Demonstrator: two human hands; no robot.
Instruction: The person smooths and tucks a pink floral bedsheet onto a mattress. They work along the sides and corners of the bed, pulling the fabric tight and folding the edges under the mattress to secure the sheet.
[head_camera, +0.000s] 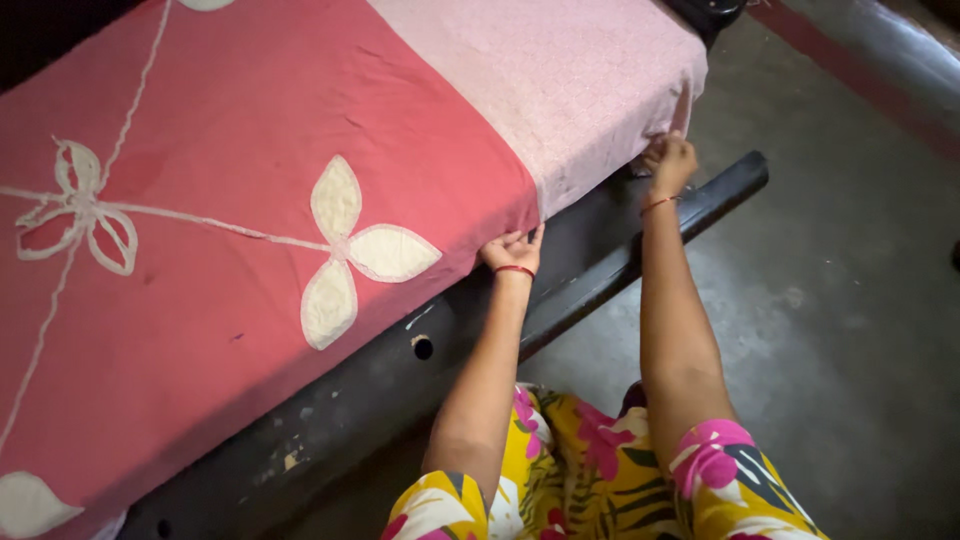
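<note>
Both hands, left hand (513, 250) and right hand (670, 162), pinch the soft pink-red bedsheet's (300, 150) edge over the black frame (600, 250).

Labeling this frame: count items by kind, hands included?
Hands: 2, left hand and right hand, both at the bedsheet edge
Red wristbands: 2
Bedsheet: 1
Dark bed frame: 1
Total: 6

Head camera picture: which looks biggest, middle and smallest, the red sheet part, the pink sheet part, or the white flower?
1. red sheet part
2. pink sheet part
3. white flower
</note>
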